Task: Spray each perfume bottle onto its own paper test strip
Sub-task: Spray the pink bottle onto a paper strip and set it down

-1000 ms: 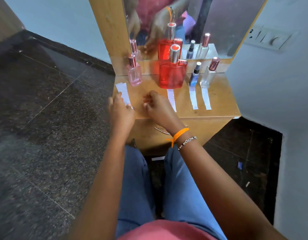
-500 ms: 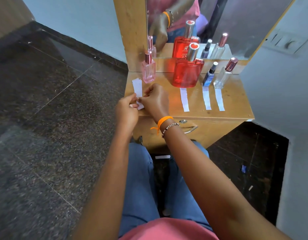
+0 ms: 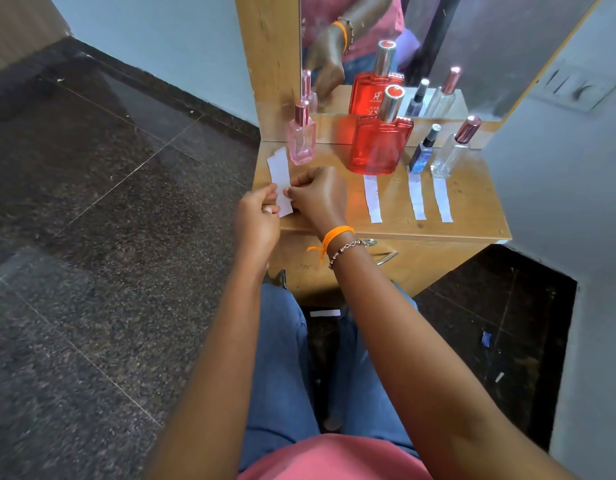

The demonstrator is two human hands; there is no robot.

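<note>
Several perfume bottles stand in a row on the wooden dresser top (image 3: 472, 209): a pink bottle (image 3: 301, 140) at the left, a big red bottle (image 3: 379, 147), a small blue bottle (image 3: 422, 154) and a clear bottle (image 3: 452, 154) with a rose cap. White paper strips lie in front of the red (image 3: 372, 199), blue (image 3: 416, 199) and clear (image 3: 442, 200) bottles. At the left front corner my left hand (image 3: 258, 220) and my right hand (image 3: 317, 195) both pinch a wider white paper piece (image 3: 280, 174) in front of the pink bottle.
A mirror (image 3: 420, 46) in a wooden frame rises behind the bottles and reflects them. A drawer handle (image 3: 386, 259) sits under the top. A white wall with a switch plate (image 3: 576, 88) closes the right side. Dark stone floor (image 3: 91, 237) spreads left; paper scraps lie below.
My right hand moved left across the dresser top to join my left hand at the wide paper piece, and both now pinch its near end. The camera view shifted left.
</note>
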